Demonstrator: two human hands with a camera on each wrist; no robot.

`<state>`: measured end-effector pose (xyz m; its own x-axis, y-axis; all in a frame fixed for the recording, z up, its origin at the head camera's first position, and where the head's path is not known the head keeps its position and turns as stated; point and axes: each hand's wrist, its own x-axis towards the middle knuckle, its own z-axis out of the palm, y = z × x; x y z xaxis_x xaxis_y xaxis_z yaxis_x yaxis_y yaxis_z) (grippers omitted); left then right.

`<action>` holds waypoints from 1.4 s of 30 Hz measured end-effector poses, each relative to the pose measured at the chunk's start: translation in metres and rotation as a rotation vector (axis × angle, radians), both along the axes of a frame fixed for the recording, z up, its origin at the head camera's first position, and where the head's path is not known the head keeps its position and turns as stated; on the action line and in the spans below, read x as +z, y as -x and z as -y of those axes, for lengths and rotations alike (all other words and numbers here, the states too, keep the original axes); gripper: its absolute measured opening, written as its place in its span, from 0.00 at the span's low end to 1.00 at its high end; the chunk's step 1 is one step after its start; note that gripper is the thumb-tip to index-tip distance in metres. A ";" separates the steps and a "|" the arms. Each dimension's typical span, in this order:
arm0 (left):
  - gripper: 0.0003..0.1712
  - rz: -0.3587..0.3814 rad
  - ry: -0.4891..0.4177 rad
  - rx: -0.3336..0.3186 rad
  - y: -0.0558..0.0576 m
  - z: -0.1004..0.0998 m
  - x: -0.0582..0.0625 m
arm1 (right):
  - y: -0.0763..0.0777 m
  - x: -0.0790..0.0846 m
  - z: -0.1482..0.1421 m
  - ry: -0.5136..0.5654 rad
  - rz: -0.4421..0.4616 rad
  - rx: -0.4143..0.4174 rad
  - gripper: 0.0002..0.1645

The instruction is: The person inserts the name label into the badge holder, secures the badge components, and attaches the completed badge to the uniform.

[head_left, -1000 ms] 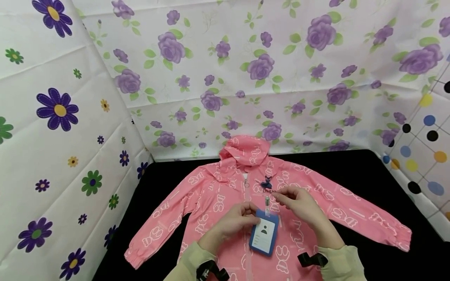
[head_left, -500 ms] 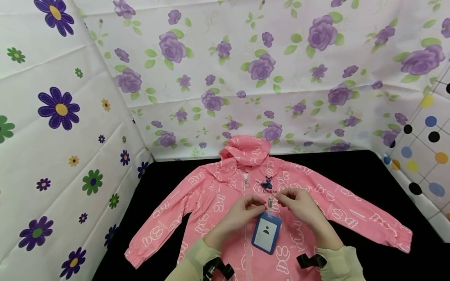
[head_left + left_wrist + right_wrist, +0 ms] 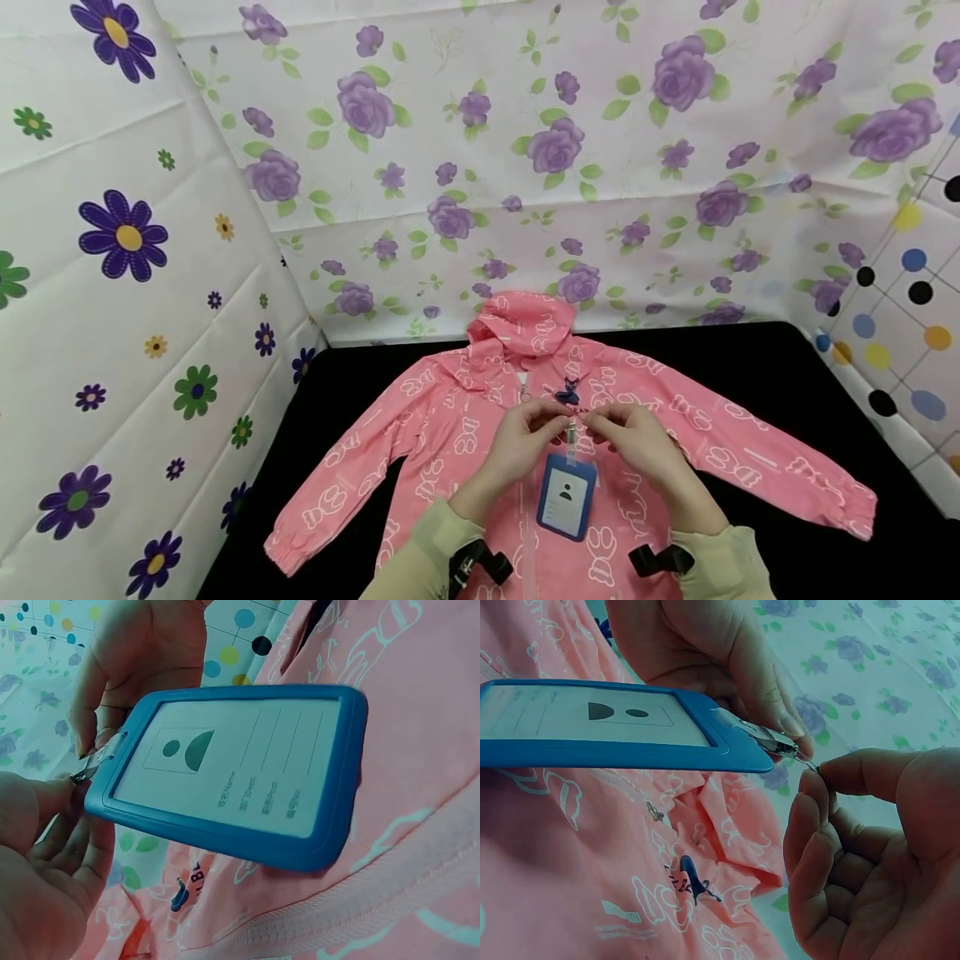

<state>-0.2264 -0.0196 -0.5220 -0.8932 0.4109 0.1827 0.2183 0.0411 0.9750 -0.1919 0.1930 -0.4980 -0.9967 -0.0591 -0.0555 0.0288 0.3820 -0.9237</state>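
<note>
A blue-framed ID badge holder point(image 3: 567, 498) with a white card hangs over the front of a pink jacket point(image 3: 465, 433). A clear strap joins its top to a metal clip point(image 3: 776, 741). My left hand point(image 3: 522, 440) pinches this clip between thumb and fingertips. Between thumb and forefinger, my right hand point(image 3: 637, 440) pinches a thin metal wire piece point(image 3: 807, 763), like a pin, at the clip's far end. Both hands' fingertips meet close together just below the jacket's dark blue chest emblem point(image 3: 567, 392). In the left wrist view, the badge's face point(image 3: 240, 765) shows a printed figure and lines.
The jacket lies spread on a black table point(image 3: 360, 367), sleeves out to both sides and hood point(image 3: 525, 321) at the back. Its zipper point(image 3: 527, 508) runs down the middle. Flower-patterned cloth walls point(image 3: 480, 125) enclose the back and left; a dotted cloth point(image 3: 900, 333) stands at right.
My left hand has left the badge's left edge and moved up to the clip beside my right fingertips. The badge now hangs below both hands. My right hand has barely moved.
</note>
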 end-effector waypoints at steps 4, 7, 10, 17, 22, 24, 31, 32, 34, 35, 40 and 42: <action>0.12 -0.030 0.008 -0.024 0.000 -0.001 0.001 | 0.000 0.000 0.001 0.020 -0.003 0.012 0.18; 0.13 -0.052 -0.005 -0.037 0.001 -0.001 0.001 | 0.000 0.001 0.001 0.036 -0.002 0.012 0.18; 0.13 -0.070 -0.016 -0.027 0.001 -0.002 -0.001 | 0.000 0.001 0.001 0.043 -0.001 0.011 0.18; 0.11 -0.210 0.031 0.082 0.000 -0.005 -0.003 | 0.001 0.002 0.003 0.042 -0.006 0.021 0.19; 0.13 -0.386 0.098 0.144 -0.001 -0.007 0.000 | 0.003 -0.001 0.004 0.050 -0.006 0.039 0.19; 0.13 -0.440 0.128 0.165 -0.002 -0.007 0.001 | 0.004 -0.002 0.005 0.052 -0.008 0.047 0.19; 0.16 -0.529 0.216 0.195 -0.001 -0.006 0.005 | 0.005 -0.005 0.005 0.062 -0.008 0.053 0.19; 0.17 -0.532 0.218 0.193 0.000 -0.006 0.004 | 0.005 -0.005 0.005 0.063 -0.006 0.051 0.19; 0.17 -0.540 0.219 0.192 0.000 -0.007 0.004 | 0.005 -0.006 0.005 0.064 -0.004 0.050 0.18; 0.17 -0.542 0.218 0.194 0.000 -0.007 0.003 | 0.005 -0.006 0.005 0.064 -0.002 0.048 0.18; 0.17 -0.577 0.257 0.216 -0.001 -0.007 0.003 | 0.005 -0.007 0.008 0.056 0.012 0.032 0.18; 0.17 -0.584 0.270 0.225 -0.002 -0.007 0.004 | 0.005 -0.006 0.009 0.056 0.021 0.026 0.19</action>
<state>-0.2248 -0.0123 -0.5181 -0.7485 0.3253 0.5778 0.6631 0.3722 0.6494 -0.1964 0.1841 -0.5043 -0.9935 -0.0883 -0.0719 0.0388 0.3309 -0.9429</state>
